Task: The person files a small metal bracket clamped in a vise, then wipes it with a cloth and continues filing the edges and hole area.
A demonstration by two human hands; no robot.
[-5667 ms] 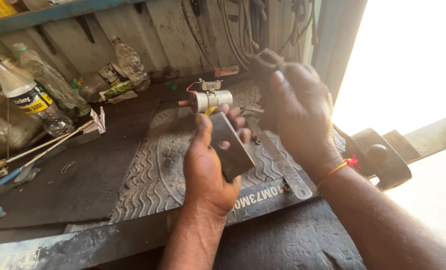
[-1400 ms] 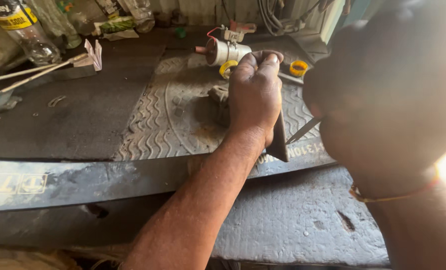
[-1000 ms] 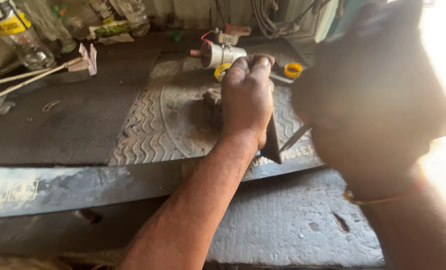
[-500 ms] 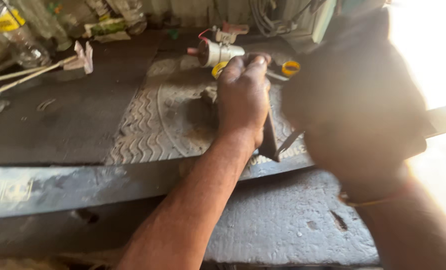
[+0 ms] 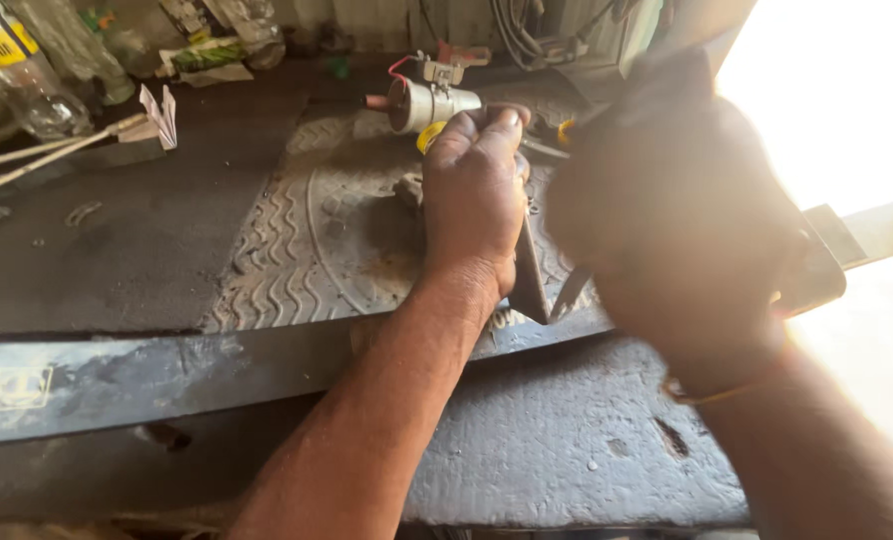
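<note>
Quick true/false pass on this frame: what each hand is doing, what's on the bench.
1. The left hand grips a dark flat metal plate held on edge. True.
2. The right hand rests flat on the bench, away from the plate. False: it is raised close beside the plate; what it holds is hidden by its back.
3. A small silver cylindrical part with red wires lies beyond the left hand. True.
4. The hands work over a bare wooden board. False: a ribbed rubber mat lies under them.
5. Plastic bottles stand at the far left. True.
</note>
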